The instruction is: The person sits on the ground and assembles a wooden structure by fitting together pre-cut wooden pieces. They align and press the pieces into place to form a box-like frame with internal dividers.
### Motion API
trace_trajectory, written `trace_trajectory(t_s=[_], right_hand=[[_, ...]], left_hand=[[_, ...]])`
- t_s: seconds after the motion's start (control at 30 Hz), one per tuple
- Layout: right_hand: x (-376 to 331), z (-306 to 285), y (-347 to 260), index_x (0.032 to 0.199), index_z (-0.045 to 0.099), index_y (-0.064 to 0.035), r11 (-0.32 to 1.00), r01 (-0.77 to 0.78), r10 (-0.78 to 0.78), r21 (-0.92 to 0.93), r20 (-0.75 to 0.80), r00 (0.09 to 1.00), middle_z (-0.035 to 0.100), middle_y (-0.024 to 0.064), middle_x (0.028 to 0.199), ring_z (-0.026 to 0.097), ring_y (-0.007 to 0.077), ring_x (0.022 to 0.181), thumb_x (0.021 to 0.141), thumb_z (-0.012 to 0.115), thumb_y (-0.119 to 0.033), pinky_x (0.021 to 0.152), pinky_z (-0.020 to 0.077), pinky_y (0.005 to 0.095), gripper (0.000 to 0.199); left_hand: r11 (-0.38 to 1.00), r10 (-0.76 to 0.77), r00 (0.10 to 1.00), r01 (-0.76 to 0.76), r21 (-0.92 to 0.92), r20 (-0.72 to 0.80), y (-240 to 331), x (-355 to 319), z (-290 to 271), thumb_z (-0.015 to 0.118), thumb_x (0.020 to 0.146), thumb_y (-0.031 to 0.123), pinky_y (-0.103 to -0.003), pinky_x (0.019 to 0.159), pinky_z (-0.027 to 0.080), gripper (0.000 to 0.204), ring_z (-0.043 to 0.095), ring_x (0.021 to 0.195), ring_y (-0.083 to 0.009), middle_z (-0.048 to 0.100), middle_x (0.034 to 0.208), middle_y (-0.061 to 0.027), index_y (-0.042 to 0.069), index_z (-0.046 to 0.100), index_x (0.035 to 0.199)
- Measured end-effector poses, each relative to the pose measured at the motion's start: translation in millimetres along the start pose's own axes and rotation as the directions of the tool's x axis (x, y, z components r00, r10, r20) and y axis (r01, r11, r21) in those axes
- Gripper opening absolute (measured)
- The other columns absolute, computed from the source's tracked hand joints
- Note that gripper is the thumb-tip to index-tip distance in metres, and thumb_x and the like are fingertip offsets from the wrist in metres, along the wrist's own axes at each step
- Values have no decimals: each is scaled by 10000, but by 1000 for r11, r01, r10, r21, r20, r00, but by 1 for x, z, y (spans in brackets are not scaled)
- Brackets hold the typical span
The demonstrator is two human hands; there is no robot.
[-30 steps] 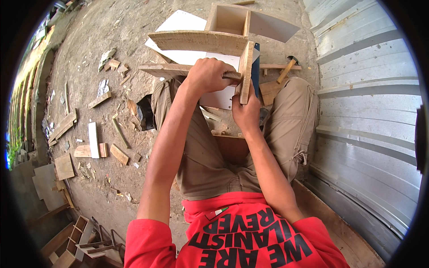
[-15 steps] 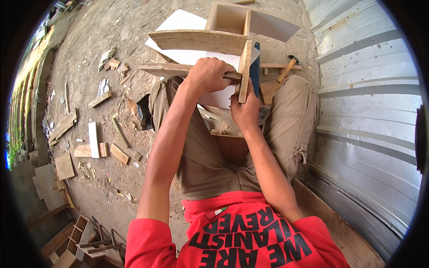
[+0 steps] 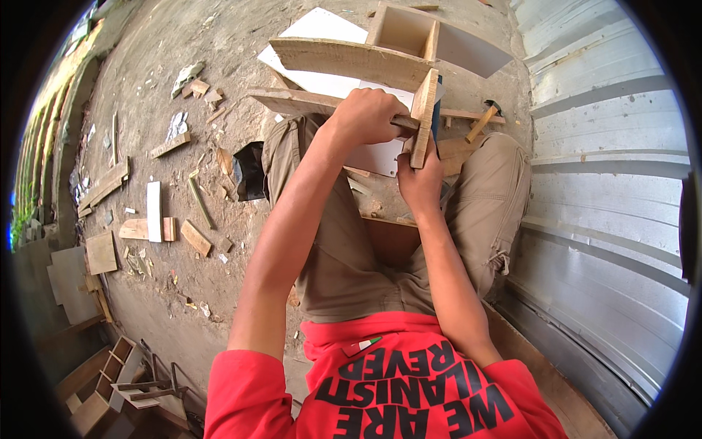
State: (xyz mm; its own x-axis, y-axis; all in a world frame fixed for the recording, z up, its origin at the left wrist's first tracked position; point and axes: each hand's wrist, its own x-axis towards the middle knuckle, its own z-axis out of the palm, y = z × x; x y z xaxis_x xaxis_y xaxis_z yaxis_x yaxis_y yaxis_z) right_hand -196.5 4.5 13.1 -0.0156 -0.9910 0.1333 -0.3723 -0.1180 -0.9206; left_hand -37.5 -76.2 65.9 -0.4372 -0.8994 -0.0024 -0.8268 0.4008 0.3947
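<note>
Bare dirt ground (image 3: 146, 95) littered with wood offcuts lies to the left, a corrugated metal wall (image 3: 607, 183) to the right; between the seated person's knees, the left hand (image 3: 365, 117) is curled shut around a long rough plank (image 3: 292, 101) that runs left to right; the right hand (image 3: 420, 183) is just below it, fingers closed on the lower end of a short upright wooden piece (image 3: 424, 117) crossing the plank; the short piece's long axis runs away from the body, so it lies above the right hand's fingers, touching the left knuckles; a blue object behind it is unclear; a hammer (image 3: 482, 121) rests just right; a white board (image 3: 322, 36) and open wooden box (image 3: 409, 29) lie beyond.
</note>
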Motion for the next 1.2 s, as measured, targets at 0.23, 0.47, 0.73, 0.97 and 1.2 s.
trace_trajectory(t_s=[0.23,0.47,0.73,0.97,1.2], right_hand=[[2,3,11,1411,502,-16,1000,5,-5,4,-21,1000,692,175,986,697,343,907,850,592,-23,815,537,413,568],[2,4,10,1401,498,12,999,-31,31,-25,0,1000,693,202,997,703,339,886,854,583,-7,777,545,401,553],[4,2,-2,1397,495,29,998,55,-56,-19,-32,998,677,202,1017,686,317,886,865,537,48,772,540,390,534],[2,2,-2,1461,419,34,996,-92,91,20,39,995,629,197,1057,647,298,874,831,549,100,775,531,393,647],[4,-2,-11,1529,334,29,990,-138,136,19,77,988,627,186,1017,654,257,801,822,570,99,735,537,381,749]], left_hand=[[1000,-17,999,18,-14,35,4,-5,-5,681,720,151,-429,783,559,382,706,809,-344,746,823,-128,261,803,1064],[1000,-6,999,6,1,32,2,-4,-2,688,736,155,-427,764,555,359,708,797,-336,743,806,-126,253,805,1061],[999,-18,997,21,-42,80,-2,0,0,716,784,218,-429,745,546,240,698,772,-347,737,786,-121,222,805,1006],[999,-22,994,25,-27,104,-6,5,3,717,803,237,-413,687,545,171,692,732,-323,735,766,-83,233,797,954],[999,-30,994,34,-37,104,-4,3,0,743,793,232,-411,664,541,177,695,716,-308,732,756,-68,187,784,959]])
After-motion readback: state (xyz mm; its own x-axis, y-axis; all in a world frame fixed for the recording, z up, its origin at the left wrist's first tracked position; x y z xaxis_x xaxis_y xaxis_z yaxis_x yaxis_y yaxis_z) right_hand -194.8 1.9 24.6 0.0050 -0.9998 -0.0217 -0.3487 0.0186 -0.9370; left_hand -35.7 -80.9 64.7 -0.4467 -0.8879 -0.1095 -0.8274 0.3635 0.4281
